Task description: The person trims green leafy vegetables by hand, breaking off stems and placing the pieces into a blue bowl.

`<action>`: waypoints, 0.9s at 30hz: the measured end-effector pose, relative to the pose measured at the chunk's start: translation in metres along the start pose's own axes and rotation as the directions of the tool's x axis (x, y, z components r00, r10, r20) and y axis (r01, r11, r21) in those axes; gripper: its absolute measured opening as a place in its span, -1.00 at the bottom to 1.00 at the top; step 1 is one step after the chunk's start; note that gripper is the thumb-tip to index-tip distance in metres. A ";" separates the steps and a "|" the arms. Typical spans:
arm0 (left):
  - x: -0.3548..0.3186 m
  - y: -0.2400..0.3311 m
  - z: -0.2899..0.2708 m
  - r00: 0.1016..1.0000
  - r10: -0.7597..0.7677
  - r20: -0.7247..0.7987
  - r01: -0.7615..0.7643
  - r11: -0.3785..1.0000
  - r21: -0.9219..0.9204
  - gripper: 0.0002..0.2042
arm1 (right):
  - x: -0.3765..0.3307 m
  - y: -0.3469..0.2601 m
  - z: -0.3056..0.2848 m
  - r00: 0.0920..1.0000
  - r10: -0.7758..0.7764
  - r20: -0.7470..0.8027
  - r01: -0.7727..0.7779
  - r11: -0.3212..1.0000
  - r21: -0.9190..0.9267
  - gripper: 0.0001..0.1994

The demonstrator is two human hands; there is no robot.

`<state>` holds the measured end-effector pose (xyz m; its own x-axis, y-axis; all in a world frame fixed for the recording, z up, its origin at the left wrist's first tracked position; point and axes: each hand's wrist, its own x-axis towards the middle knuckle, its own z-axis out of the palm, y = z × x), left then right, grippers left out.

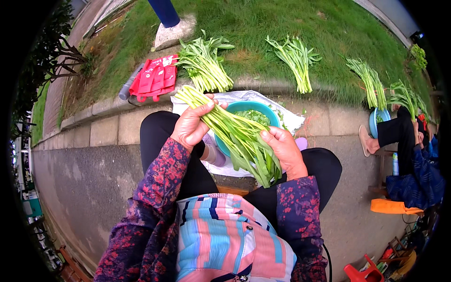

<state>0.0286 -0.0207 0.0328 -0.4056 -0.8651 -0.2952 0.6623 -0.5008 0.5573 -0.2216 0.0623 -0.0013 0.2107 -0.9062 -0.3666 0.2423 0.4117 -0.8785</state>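
A bunch of long-stemmed leafy greens (230,129) lies slantwise across both my hands, pale stem ends up to the left and leaves down to the right. My left hand (192,123) is closed round the stems near their cut ends. Lower down, my right hand (285,149) grips the bunch by its leafy part, thumb on top. Beneath the bunch stands a turquoise basin (271,112) with loose green leaves (253,115) in it. The bunch hides part of the basin. A white plastic sheet (293,121) lies under the basin.
More bunches of greens (206,66) (298,63) rest on the grass along the kerb (105,107). A red bag (155,77) and a grey cylinder (130,83) lie left of them. At the right, another seated person (408,155) holds greens by a blue basin (373,123). A red stool (364,270) is lower right.
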 end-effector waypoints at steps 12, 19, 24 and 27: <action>0.000 -0.005 0.006 0.999 0.008 -0.042 -0.012 0.996 -0.091 -0.77 | 0.001 -0.004 0.003 0.998 -0.024 -0.062 0.033 0.988 0.151 -0.70; 0.004 -0.005 0.003 0.970 0.046 -0.239 -0.079 0.988 -0.129 -0.66 | -0.001 -0.014 0.006 0.966 -0.114 -0.232 0.134 0.988 0.075 -0.72; 0.006 0.002 -0.010 0.942 0.113 -0.315 -0.178 0.967 -0.183 -0.69 | 0.000 -0.014 -0.008 0.799 -0.278 -0.534 0.272 0.958 -0.091 -0.85; 0.006 0.005 -0.016 0.937 0.135 -0.322 -0.202 0.961 -0.187 -0.73 | -0.002 -0.019 -0.009 0.743 -0.296 -0.601 0.331 0.942 -0.055 -0.87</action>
<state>0.0400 -0.0287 0.0212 -0.0883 -0.8879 -0.4514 0.8363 -0.3123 0.4506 -0.2347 0.0552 0.0135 -0.4843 -0.8526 -0.1962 0.2462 0.0824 -0.9657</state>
